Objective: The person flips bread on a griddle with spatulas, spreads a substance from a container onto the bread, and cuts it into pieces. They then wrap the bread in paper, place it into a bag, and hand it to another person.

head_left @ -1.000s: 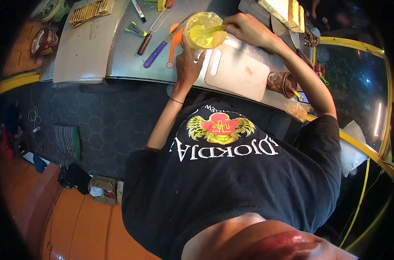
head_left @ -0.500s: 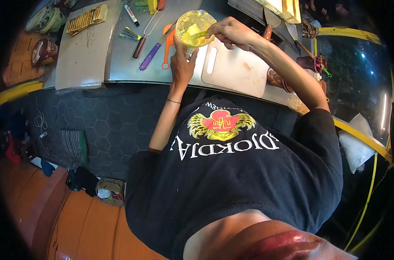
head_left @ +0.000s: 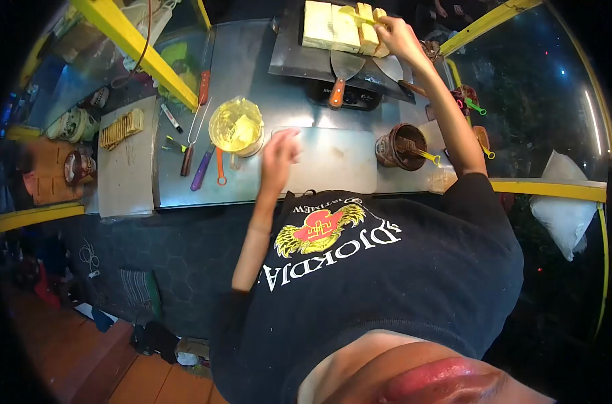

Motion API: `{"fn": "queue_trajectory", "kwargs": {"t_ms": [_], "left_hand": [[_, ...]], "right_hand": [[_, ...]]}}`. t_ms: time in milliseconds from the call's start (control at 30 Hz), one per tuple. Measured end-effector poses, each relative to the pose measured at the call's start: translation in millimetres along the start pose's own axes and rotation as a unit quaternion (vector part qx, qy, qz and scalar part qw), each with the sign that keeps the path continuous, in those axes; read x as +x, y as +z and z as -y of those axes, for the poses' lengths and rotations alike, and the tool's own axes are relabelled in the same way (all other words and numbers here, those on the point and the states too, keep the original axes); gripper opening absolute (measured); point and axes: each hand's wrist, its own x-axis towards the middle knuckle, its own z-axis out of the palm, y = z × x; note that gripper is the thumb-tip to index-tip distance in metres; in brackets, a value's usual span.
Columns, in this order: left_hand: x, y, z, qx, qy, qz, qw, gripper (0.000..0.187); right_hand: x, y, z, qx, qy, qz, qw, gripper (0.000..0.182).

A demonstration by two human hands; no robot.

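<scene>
My right hand (head_left: 399,37) is closed on a yellow spreader (head_left: 361,17), whose blade lies over the tops of bread blocks (head_left: 333,28) on the dark griddle (head_left: 296,59). A pale yellow layer shows on the bread. My left hand (head_left: 281,155) hovers near the left end of the white cutting board (head_left: 343,158), its fingers smeared by motion. Close to its left stands a clear pitcher (head_left: 236,126) of yellow spread.
Two scrapers lie against the griddle's front edge, one with an orange handle (head_left: 337,94). A brown tub (head_left: 392,149) holds a yellow tool. At left are a purple-handled knife (head_left: 201,170), a fork (head_left: 190,151) and toasted bread (head_left: 122,128) on a board.
My right hand has moved from the pitcher up to the bread with the spreader. The pitcher now stands on the counter, released by my left hand. The camera view has shifted.
</scene>
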Motion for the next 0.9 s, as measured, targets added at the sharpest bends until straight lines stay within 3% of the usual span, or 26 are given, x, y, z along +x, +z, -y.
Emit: {"fn": "queue_trajectory", "kwargs": {"t_ms": [33, 67, 133, 200, 267, 333, 400, 433, 467, 533, 600, 633, 667, 733, 833, 867, 900], "left_hand": [[18.7, 32.3, -1.0, -0.009, -0.033, -0.012, 0.999, 0.036], [38.4, 61.7, -4.6, -0.020, -0.066, -0.025, 0.997, 0.037], [78.6, 92.3, -22.3, -0.194, -0.247, -0.029, 0.949, 0.037], [122.8, 79.4, 20.4, -0.250, -0.230, 0.134, 0.931, 0.035], [117.0, 80.4, -8.6, -0.163, -0.181, 0.121, 0.962, 0.035], [80.4, 61.1, -34.1, 0.048, -0.125, 0.086, 0.987, 0.034], [54.4, 46.4, -46.8, 0.126, -0.073, 0.045, 0.988, 0.034], [43.5, 42.2, -49.9, 0.201, -0.032, 0.006, 0.979, 0.035], [41.6, 42.0, -54.1, 0.206, -0.031, 0.007, 0.978, 0.035], [40.1, 46.8, -59.3, 0.255, 0.009, -0.053, 0.965, 0.036], [54.7, 51.3, -48.5, 0.263, 0.022, -0.060, 0.963, 0.036], [62.4, 51.8, -43.7, 0.272, 0.039, -0.069, 0.959, 0.037], [65.8, 51.2, -38.7, 0.277, 0.042, -0.067, 0.958, 0.037], [72.1, 51.0, -31.8, 0.315, 0.090, -0.089, 0.941, 0.037], [57.0, 46.4, -48.5, 0.341, 0.045, -0.096, 0.934, 0.037], [53.6, 44.6, -53.1, 0.349, 0.022, -0.100, 0.932, 0.037], [54.9, 42.9, -53.2, 0.351, 0.028, -0.103, 0.930, 0.037]], "right_hand": [[9.7, 4.5, -10.0, -0.026, -0.058, -0.054, 0.997, 0.028], [23.7, 15.1, -17.7, -0.020, -0.058, -0.060, 0.996, 0.028], [43.0, 49.7, -22.2, -0.176, -0.013, -0.068, 0.982, 0.021], [28.3, 92.3, -16.8, -0.216, -0.132, 0.069, 0.965, 0.019], [-26.2, 80.7, 27.8, -0.229, -0.218, 0.150, 0.937, 0.018], [-62.0, 33.5, 45.6, -0.164, -0.198, 0.124, 0.958, 0.019], [-61.3, 4.1, 37.9, -0.107, -0.150, 0.049, 0.982, 0.014], [-57.4, -7.4, 32.7, -0.052, -0.068, 0.062, 0.994, 0.019], [-50.1, -6.1, 13.3, 0.047, -0.072, 0.030, 0.996, 0.024], [-31.4, 20.2, -16.4, 0.058, -0.092, -0.116, 0.987, 0.023], [-26.7, 51.5, -31.8, 0.070, -0.024, -0.102, 0.992, 0.021], [-37.7, 49.3, -18.1, 0.027, -0.007, 0.036, 0.999, 0.018], [-43.7, 77.4, -31.0, -0.001, -0.161, 0.014, 0.987, 0.017], [-81.3, 56.2, -1.9, 0.048, -0.192, 0.110, 0.974, 0.020], [-99.9, 3.1, 10.8, 0.101, -0.238, 0.039, 0.965, 0.025], [-90.5, -12.5, 7.0, 0.169, -0.137, 0.069, 0.974, 0.029], [-76.5, -7.7, -7.8, 0.159, -0.102, -0.005, 0.982, 0.028]]}}
